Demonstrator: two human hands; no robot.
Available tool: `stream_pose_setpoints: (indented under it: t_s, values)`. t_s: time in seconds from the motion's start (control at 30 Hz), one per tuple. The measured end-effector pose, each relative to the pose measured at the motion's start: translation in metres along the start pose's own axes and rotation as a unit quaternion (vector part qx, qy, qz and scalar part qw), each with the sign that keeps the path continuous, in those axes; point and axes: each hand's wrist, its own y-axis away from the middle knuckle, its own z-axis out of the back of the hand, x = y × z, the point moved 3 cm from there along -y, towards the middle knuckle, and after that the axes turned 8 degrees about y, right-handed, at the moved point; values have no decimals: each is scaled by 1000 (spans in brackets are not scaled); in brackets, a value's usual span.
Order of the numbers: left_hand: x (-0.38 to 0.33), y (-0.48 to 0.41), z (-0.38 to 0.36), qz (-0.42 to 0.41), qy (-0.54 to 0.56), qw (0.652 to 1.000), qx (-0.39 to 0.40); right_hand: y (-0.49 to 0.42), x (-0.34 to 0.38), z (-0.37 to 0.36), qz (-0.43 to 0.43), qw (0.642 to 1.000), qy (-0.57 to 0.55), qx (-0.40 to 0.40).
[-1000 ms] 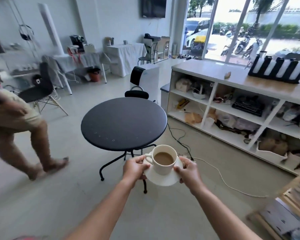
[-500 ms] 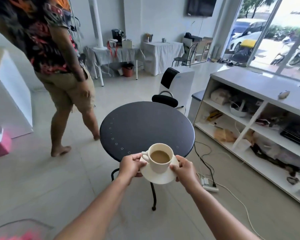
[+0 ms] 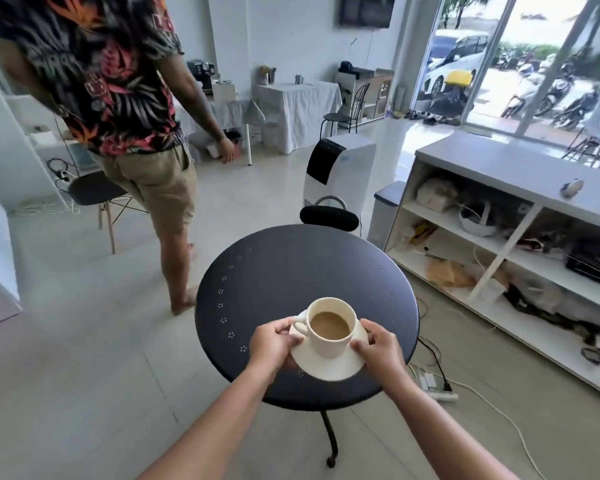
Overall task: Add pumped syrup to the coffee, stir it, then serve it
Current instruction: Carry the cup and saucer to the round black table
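A white cup [image 3: 329, 342] of milky coffee stands on a white saucer [image 3: 326, 367]. My left hand [image 3: 272, 341] grips the saucer's left rim, beside the cup's handle. My right hand [image 3: 378, 344] grips the right rim. I hold both over the near part of a round black table [image 3: 291, 271]. Whether the saucer touches the tabletop, I cannot tell.
A person in a patterned shirt and tan shorts [image 3: 118, 116] stands left of the table. A black chair [image 3: 328, 218] sits at the table's far side. White shelving [image 3: 516, 237] runs along the right. A power strip and cables [image 3: 433, 384] lie on the floor.
I have stepped closer, and the cup and saucer have come from in front of the table's edge to over its near part. The person at the left stands nearer in view.
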Motion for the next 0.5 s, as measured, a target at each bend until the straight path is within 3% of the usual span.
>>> stream_pose_setpoints:
  t_s: [0.5]
  values:
    - [-39, -149, 29, 19, -12, 999, 45, -110, 42, -56, -49, 998, -5, -37]
